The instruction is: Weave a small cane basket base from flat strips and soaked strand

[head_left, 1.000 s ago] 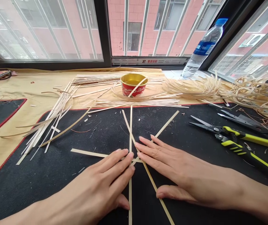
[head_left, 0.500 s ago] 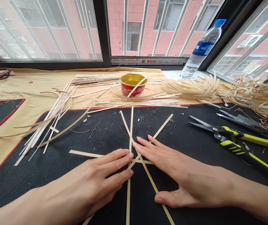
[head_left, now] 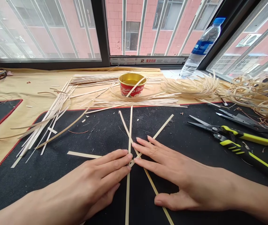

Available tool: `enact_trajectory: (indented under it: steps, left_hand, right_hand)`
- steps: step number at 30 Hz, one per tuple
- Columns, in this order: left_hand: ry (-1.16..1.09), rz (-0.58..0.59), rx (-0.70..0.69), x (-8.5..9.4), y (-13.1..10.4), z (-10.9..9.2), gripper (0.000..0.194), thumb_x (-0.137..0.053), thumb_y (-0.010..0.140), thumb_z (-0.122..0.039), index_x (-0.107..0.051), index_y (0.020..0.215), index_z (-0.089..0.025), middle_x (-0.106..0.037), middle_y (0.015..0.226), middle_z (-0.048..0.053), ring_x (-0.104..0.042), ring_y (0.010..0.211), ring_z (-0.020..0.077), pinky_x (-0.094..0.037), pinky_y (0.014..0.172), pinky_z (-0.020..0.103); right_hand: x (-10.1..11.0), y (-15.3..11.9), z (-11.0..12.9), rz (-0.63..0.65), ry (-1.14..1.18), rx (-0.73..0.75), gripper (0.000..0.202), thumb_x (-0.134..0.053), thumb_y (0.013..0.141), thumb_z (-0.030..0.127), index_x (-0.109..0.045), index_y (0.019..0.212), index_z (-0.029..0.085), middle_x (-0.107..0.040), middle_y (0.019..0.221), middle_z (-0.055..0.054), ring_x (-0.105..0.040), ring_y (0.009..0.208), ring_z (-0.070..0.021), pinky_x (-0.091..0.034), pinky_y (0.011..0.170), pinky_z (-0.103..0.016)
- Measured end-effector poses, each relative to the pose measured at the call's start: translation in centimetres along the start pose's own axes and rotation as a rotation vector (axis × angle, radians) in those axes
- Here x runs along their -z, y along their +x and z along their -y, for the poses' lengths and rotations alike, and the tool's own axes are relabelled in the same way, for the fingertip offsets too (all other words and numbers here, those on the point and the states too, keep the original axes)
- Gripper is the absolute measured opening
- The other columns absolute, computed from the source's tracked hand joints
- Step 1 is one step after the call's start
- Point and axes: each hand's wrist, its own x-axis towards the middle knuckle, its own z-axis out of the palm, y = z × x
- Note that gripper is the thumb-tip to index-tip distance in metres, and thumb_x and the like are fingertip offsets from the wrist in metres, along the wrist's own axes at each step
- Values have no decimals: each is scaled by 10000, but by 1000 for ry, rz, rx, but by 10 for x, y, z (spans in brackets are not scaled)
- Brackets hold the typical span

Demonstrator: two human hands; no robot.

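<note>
Several thin flat bamboo-like strips cross in a star on the black mat [head_left: 96, 131]. One upright strip [head_left: 128, 193] runs toward me, and a sideways strip [head_left: 83, 154] sticks out at the left. A slanting strip [head_left: 164, 126] points to the upper right; another slanting strip [head_left: 153, 183] runs from upper left to lower right. My left hand [head_left: 107, 173] lies with stretched fingers over the sideways strip, fingertips by the crossing. My right hand [head_left: 169, 170] rests flat, fingers spread across the crossing, its thumb touching the lower-right slanting strip. Both hands partly hide the crossing.
Loose strips [head_left: 43, 125] lie at the left, with more bundles behind the mat. A red-and-gold tub [head_left: 132, 86] stands at the back. Yellow-black shears [head_left: 230, 134] lie at right near coiled strips [head_left: 192, 87]. A water bottle [head_left: 200, 48] leans against the window frame.
My right index finger has come down toward me, closer to the left fingertips, over the sideways strip's right end. My left fingers have drawn closer together. The strips stay nearly in place.
</note>
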Motion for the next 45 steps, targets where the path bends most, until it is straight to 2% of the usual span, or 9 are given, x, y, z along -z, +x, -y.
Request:
enact_trajectory:
  steps: [6,16,26,34,36,38,41,43,45]
  left_hand:
    - [-48,0,-17,7,3,3,430,-380,882,-68,-591,1248,-148,-581,1333,73,-508,1273,169,-425,1048,276]
    - [-18,-3,1,-3,-1,1,543,-376,806,-21,-527,1314,-144,-421,1467,105,-393,1357,206,-444,1031,329]
    - [56,-25,-30,-2,5,3,433,-364,890,-102,-549,1281,-86,-537,1372,122,-441,1322,195,-400,1077,318]
    - [8,-27,-36,-3,6,6,375,-419,922,-169,-566,1254,-72,-558,1357,121,-449,1323,191,-383,1083,286]
    - [-11,-24,-36,-4,6,8,362,-431,933,-189,-560,1250,-74,-561,1353,137,-457,1319,186,-381,1085,285]
    - [-36,-28,-36,-5,6,9,356,-436,943,-210,-543,1257,-79,-558,1353,151,-470,1311,178,-380,1087,284]
    - [-92,-51,-26,-8,6,12,345,-422,962,-234,-520,1258,-85,-574,1333,152,-487,1297,166,-386,1087,271]
    - [-132,-64,-21,-11,5,12,342,-419,970,-249,-508,1261,-92,-577,1325,148,-480,1300,165,-390,1088,266]
    - [-158,-67,-19,-13,5,12,344,-426,970,-256,-499,1266,-96,-567,1330,152,-472,1306,177,-397,1089,271]
  right_hand:
    - [2,1,3,26,25,-34,719,-605,876,293,-284,1483,78,-188,1551,-191,-57,1451,-263,-146,1158,-479]
    - [3,1,5,42,42,-79,804,-625,863,312,-211,1491,28,-164,1553,-189,-26,1447,-248,-145,1166,-435]
    - [3,4,5,42,71,-77,764,-622,861,294,-249,1496,90,-240,1539,-165,-48,1448,-263,-159,1163,-481]
    - [2,2,3,68,9,-63,767,-603,876,317,-239,1486,27,-216,1548,-186,-43,1452,-275,-181,1162,-483]
    - [2,2,2,27,-22,-28,707,-589,884,306,-299,1469,37,-266,1538,-189,-80,1455,-280,-195,1158,-494]
    - [3,1,4,-72,-55,66,537,-562,902,274,-458,1392,78,-383,1496,-172,-160,1452,-277,-202,1158,-503]
    - [6,1,10,-182,-80,256,282,-499,942,228,-670,1156,158,-619,1302,-85,-395,1365,-209,-234,1171,-397]
    - [10,3,14,-114,-88,356,304,-425,980,228,-696,1110,179,-665,1240,-38,-471,1308,-163,-234,1170,-318]
    - [12,6,18,34,-93,420,356,-363,1005,250,-660,1188,184,-603,1333,-22,-421,1348,-169,-217,1174,-329]
